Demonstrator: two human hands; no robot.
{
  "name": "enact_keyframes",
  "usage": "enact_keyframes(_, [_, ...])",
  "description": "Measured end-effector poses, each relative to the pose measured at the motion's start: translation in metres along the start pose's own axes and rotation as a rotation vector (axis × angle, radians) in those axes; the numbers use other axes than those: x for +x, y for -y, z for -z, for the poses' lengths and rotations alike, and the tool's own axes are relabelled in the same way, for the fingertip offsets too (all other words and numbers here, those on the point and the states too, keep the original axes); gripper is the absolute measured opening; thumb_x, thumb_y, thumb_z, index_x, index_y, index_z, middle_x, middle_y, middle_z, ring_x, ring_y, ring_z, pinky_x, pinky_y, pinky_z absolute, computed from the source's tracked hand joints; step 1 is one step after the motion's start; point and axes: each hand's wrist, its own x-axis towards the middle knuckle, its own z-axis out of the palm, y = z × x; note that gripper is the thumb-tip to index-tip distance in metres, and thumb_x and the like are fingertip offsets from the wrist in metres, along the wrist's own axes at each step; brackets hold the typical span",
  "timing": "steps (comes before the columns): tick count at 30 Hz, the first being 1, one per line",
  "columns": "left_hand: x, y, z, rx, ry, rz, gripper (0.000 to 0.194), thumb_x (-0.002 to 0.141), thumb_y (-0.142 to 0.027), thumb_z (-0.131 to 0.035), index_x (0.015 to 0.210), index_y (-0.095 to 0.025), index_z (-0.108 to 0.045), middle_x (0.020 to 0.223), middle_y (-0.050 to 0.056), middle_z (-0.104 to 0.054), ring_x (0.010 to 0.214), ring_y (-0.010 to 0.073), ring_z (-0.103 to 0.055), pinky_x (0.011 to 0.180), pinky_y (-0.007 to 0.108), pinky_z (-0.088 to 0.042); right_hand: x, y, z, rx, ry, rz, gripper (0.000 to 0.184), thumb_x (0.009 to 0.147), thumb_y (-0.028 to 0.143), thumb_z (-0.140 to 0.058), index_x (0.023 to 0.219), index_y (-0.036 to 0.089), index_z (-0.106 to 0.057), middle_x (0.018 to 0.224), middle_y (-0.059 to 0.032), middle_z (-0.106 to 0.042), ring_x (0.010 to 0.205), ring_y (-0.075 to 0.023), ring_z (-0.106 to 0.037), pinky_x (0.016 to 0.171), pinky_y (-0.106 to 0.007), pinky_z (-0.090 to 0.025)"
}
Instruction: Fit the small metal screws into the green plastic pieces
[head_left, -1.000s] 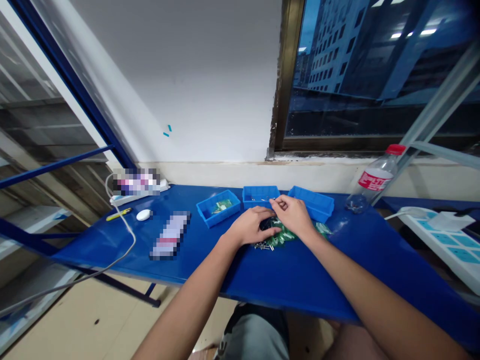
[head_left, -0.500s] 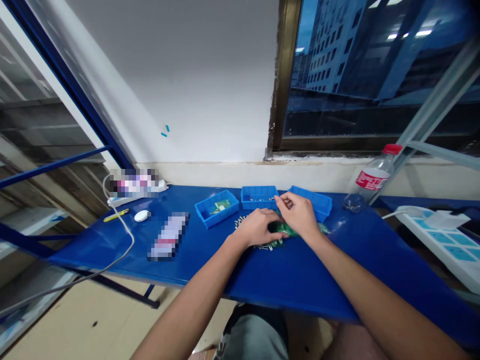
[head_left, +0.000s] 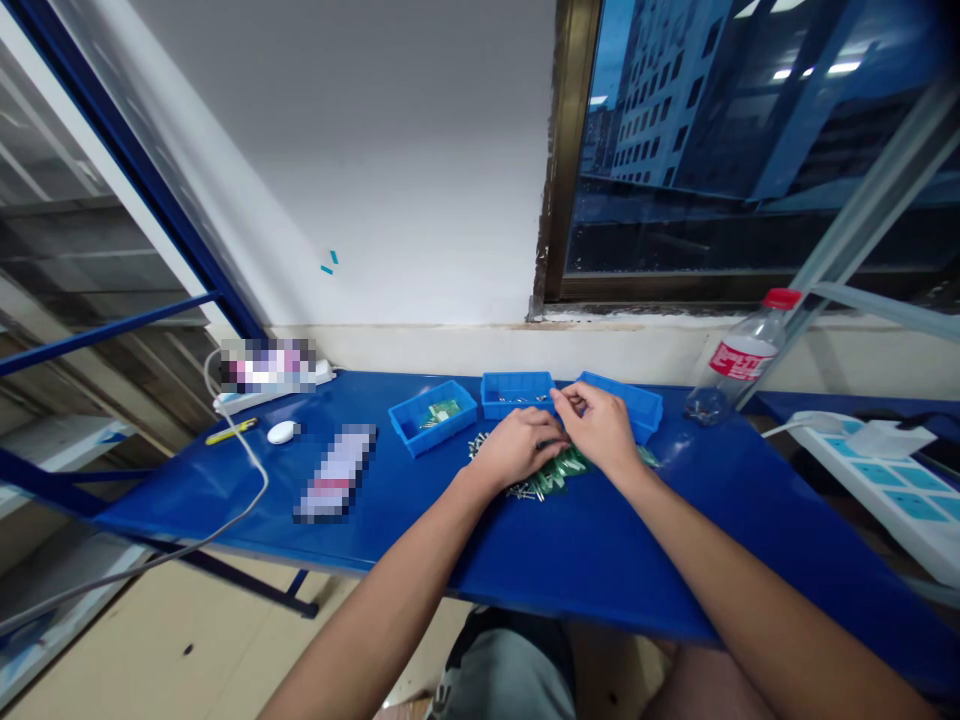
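Two bare hands work close together over a heap on the blue table (head_left: pixel 600 570). The left hand (head_left: pixel 517 447) lies palm down across the heap's left part, fingers bent inward; whether they grip anything cannot be told, since the palm hides what is beneath. The right hand (head_left: pixel 598 428) is just beside it, thumb and forefinger brought together at the near right corner of the middle blue bin (head_left: pixel 517 410); anything pinched there is too small to make out. The heap lies under and between the hands: metal screws (head_left: pixel 531 493) show on its near side and past the left hand's wrist, and translucent green pieces (head_left: pixel 566 468) spread toward the right. Small metal bits sit inside the middle bin. The left blue bin (head_left: pixel 444 438) holds green and metallic pieces, while the right blue bin (head_left: pixel 646 425) is partly behind the right hand. A red-capped plastic bottle (head_left: pixel 742 362) stands at the far right, and a yellow utility knife (head_left: pixel 229 433) lies at the left beside a white oval object (head_left: pixel 283 432).
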Motion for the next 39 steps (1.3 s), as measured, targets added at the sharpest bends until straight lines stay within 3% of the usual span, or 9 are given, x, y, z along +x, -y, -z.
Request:
enact_keyframes(6, [-0.005, -0.005, 0.014, -0.225, -0.290, 0.255, 0.022, 0.105, -0.034, -0.054, 0.110, -0.019, -0.070, 0.108, 0.008, -0.078, 0.099, 0.0223, -0.073, 0.094, 0.035, -0.056, 0.003, 0.002, 0.008, 0.088, -0.007, 0.010, 0.026, 0.099, 0.044, -0.059, 0.098, 0.022, -0.073, 0.096, -0.0079, -0.078, 0.083, -0.0229, -0.071, 0.081, -0.036, -0.056])
enact_keyframes(9, [-0.010, -0.002, 0.018, -0.359, -0.467, 0.415, 0.023, 0.103, -0.037, -0.056, 0.108, -0.018, -0.067, 0.101, 0.008, -0.077, 0.089, 0.0200, -0.074, 0.082, 0.031, -0.059, 0.001, 0.002, 0.002, 0.264, 0.119, -0.049, 0.032, 0.094, 0.044, -0.068, 0.117, 0.022, -0.072, 0.114, -0.0105, -0.077, 0.096, -0.0244, -0.074, 0.088, -0.038, -0.059])
enact_keyframes(12, [-0.014, 0.004, 0.017, -0.486, -0.551, 0.480, 0.026, 0.101, -0.042, -0.059, 0.105, -0.016, -0.065, 0.096, 0.007, -0.076, 0.081, 0.0178, -0.073, 0.075, 0.027, -0.058, -0.003, -0.002, -0.010, 0.470, 0.269, -0.176, 0.042, 0.085, 0.042, -0.079, 0.121, 0.022, -0.069, 0.110, -0.0103, -0.079, 0.095, -0.0250, -0.076, 0.087, -0.041, -0.063])
enact_keyframes(16, [-0.017, 0.011, 0.013, -0.608, -0.559, 0.478, 0.030, 0.098, -0.044, -0.065, 0.105, -0.015, -0.066, 0.095, 0.007, -0.075, 0.083, 0.0169, -0.072, 0.078, 0.027, -0.057, -0.008, -0.007, -0.021, 0.652, 0.327, -0.329, 0.034, 0.080, 0.044, -0.083, 0.102, 0.020, -0.071, 0.093, -0.0070, -0.079, 0.080, -0.0222, -0.077, 0.080, -0.039, -0.066])
enact_keyframes(21, [-0.017, 0.018, 0.008, -0.809, -0.520, 0.448, 0.040, 0.088, -0.035, -0.080, 0.119, -0.015, -0.064, 0.104, 0.011, -0.077, 0.096, 0.0198, -0.074, 0.090, 0.033, -0.059, -0.010, -0.008, -0.023, 0.684, 0.263, -0.336, 0.033, 0.077, 0.043, -0.085, 0.097, 0.020, -0.071, 0.090, -0.0057, -0.079, 0.079, -0.0215, -0.076, 0.076, -0.038, -0.066])
enact_keyframes(27, [-0.017, 0.015, 0.011, -0.657, -0.550, 0.463, 0.033, 0.088, -0.032, -0.079, 0.115, -0.016, -0.068, 0.106, 0.011, -0.076, 0.095, 0.0206, -0.074, 0.087, 0.034, -0.061, -0.009, -0.007, -0.023, 0.667, 0.175, -0.333, 0.031, 0.076, 0.040, -0.084, 0.095, 0.020, -0.069, 0.089, -0.0062, -0.078, 0.081, -0.0235, -0.076, 0.074, -0.038, -0.066])
enact_keyframes(30, [-0.017, 0.007, 0.015, -0.477, -0.526, 0.466, 0.025, 0.090, -0.040, -0.076, 0.099, -0.016, -0.075, 0.107, 0.011, -0.076, 0.095, 0.0220, -0.074, 0.088, 0.036, -0.062, -0.009, -0.008, -0.021, 0.516, 0.079, -0.289, 0.028, 0.079, 0.037, -0.081, 0.097, 0.020, -0.069, 0.086, -0.0061, -0.076, 0.077, -0.0223, -0.074, 0.073, -0.036, -0.064])
enact_keyframes(36, [-0.017, 0.010, 0.012, -0.642, -0.424, 0.438, 0.042, 0.087, -0.041, -0.079, 0.121, -0.017, -0.074, 0.124, 0.013, -0.076, 0.112, 0.0276, -0.074, 0.102, 0.043, -0.059, -0.012, -0.003, -0.020, 0.413, 0.274, -0.070, 0.027, 0.083, 0.026, -0.073, 0.110, 0.023, -0.072, 0.115, -0.0082, -0.074, 0.093, -0.0212, -0.075, 0.086, -0.037, -0.064])
enact_keyframes(39, [-0.018, 0.020, 0.009, -0.749, -0.459, 0.486, 0.038, 0.087, -0.040, -0.079, 0.114, -0.015, -0.074, 0.119, 0.013, -0.078, 0.110, 0.0279, -0.075, 0.106, 0.046, -0.056, -0.012, 0.001, -0.020, 0.399, 0.206, -0.076, 0.022, 0.089, 0.032, -0.070, 0.109, 0.022, -0.072, 0.110, -0.0089, -0.074, 0.092, -0.0214, -0.074, 0.081, -0.036, -0.064])
